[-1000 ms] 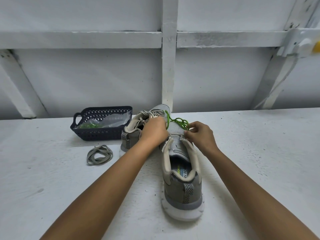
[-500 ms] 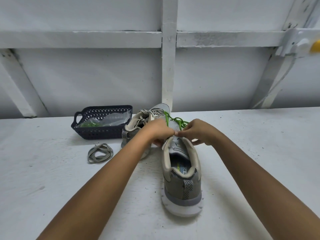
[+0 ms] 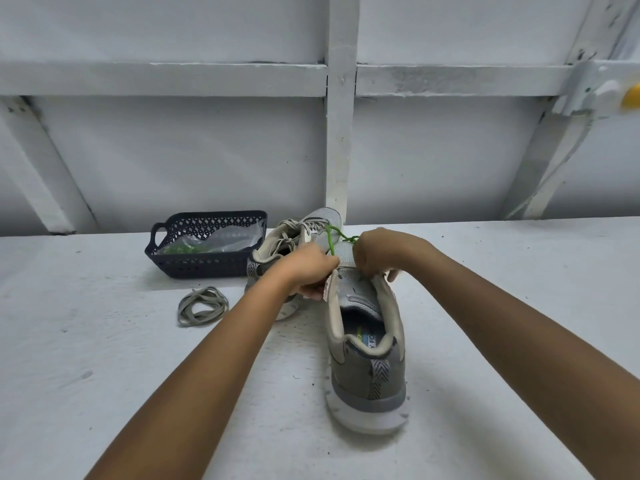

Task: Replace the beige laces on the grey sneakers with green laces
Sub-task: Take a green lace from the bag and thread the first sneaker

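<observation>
Threading green lace (image 3: 330,239) at front eyelets of near grey sneaker (image 3: 367,341), mid-table. My left hand (image 3: 308,268) pinches lace beside eyelet row; my right hand (image 3: 377,252) curls round slack. Lace light, limp; I judge stiff tip best hold.
</observation>
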`<state>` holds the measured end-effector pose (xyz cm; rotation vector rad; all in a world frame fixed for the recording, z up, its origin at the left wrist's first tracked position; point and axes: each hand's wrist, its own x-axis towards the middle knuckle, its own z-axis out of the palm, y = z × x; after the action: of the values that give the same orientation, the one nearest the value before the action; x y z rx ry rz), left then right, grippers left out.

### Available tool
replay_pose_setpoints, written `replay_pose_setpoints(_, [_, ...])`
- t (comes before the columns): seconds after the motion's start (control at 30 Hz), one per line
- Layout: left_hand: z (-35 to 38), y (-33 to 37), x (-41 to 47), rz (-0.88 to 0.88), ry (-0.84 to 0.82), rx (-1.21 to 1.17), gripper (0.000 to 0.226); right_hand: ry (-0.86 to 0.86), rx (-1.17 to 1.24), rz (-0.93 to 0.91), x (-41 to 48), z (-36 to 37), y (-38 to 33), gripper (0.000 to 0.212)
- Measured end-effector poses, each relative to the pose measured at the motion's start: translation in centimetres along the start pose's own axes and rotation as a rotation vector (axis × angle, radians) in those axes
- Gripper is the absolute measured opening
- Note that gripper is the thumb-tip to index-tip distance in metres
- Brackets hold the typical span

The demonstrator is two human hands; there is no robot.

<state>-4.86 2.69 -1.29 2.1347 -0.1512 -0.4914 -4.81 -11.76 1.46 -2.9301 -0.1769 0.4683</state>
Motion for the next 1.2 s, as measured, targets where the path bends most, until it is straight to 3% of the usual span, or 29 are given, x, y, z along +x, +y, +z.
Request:
replay_pose_setpoints(0.13, [0.1, 0.0, 0.0, -0.004, -0.001, -0.030, 0.027, 0.024, -0.414, -0.071, 0.9, 0.6, -1.2, 0.009])
replay_pose_setpoints(0.23, [0.2, 0.0, -0.2, 0.006, -0.008, -0.027, 0.031, 0.068, -0.505, -0.111, 1.8, 1.2, -1.2, 0.017])
replay_pose_setpoints(0.3, [0.1, 0.0, -0.2, 0.007, -0.009, -0.029, 0.030, 0.096, -0.514, -0.127, 2.1, 1.6, -1.0, 0.010])
replay_pose_setpoints(0.47, [0.2, 0.0, -0.2, -0.001, 0.002, -0.045, 0.027, 0.233, -0.346, -0.122, 1.6, 2.2, 0.3, 0.015])
replay_pose_setpoints(0.57, [0.3, -0.1, -0.3, 0.002, 0.007, -0.069, 0.028, 0.404, -0.185, -0.140, 1.0, 2.9, 1.0, 0.016])
replay_pose_setpoints(0.77, [0.5, -0.4, -0.5, 0.008, 0.019, -0.107, 0.029, 0.647, 0.162, -0.298, 0.7, 4.5, 0.7, 0.009])
replay_pose_setpoints(0.87, [0.5, -0.5, -0.5, -0.003, 0.013, -0.128, 0.030, 0.604, 0.238, -0.297, 0.7, 4.5, 0.5, 0.009])
replay_pose_setpoints(1.0, [0.3, -0.5, -0.3, -0.019, 0.002, -0.141, 0.030, 0.431, 0.114, -0.203, 1.1, 4.8, 0.1, 0.015])
replay_pose_setpoints(1.2, [0.3, -0.6, -0.3, -0.033, 0.005, -0.129, 0.032, 0.431, -0.036, -0.208, 1.0, 5.0, -0.6, 0.010])
